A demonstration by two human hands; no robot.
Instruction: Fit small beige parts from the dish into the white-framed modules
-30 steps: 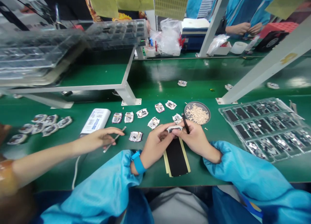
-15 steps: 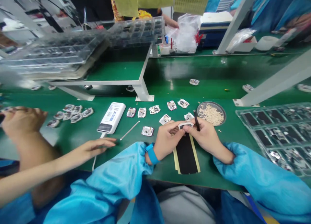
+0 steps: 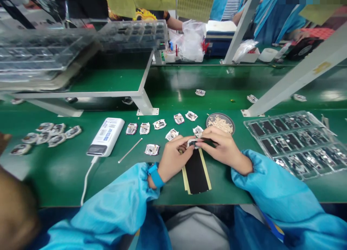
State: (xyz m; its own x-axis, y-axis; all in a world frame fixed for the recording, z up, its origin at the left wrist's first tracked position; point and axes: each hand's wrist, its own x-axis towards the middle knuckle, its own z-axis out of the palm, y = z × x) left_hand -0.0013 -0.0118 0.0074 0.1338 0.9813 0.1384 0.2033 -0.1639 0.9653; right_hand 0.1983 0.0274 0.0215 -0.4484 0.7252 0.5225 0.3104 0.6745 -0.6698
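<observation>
Between the fingertips of my left hand (image 3: pixel 173 156) is a small white-rimmed watch case (image 3: pixel 192 143) with dark parts inside. My right hand (image 3: pixel 225 146) is closed around a slim black tool (image 3: pixel 210 141), its thumb and forefinger touching the case's right side. The tool's tip is hidden by the fingers. Just below the hands lies a black mat strip (image 3: pixel 199 174) with yellow tape edges. A similar watch case (image 3: pixel 198 131) sits right behind my fingers, and another watch case (image 3: pixel 152 149) lies to the left of my left hand.
A round dish of small beige pieces (image 3: pixel 220 124) stands behind my right hand. A clear parts tray (image 3: pixel 296 143) lies at right. To the left are a white power bank (image 3: pixel 106 137) with its cable, a thin strip (image 3: pixel 130 150) and clustered watch cases (image 3: pixel 45 137). A shelf leg (image 3: pixel 145 103) rises behind.
My view has turned right, so the bench appears shifted left. The case in my hands has tilted to show its inside. The black tool leans flatter. A co-worker's outstretched hand has left the view.
</observation>
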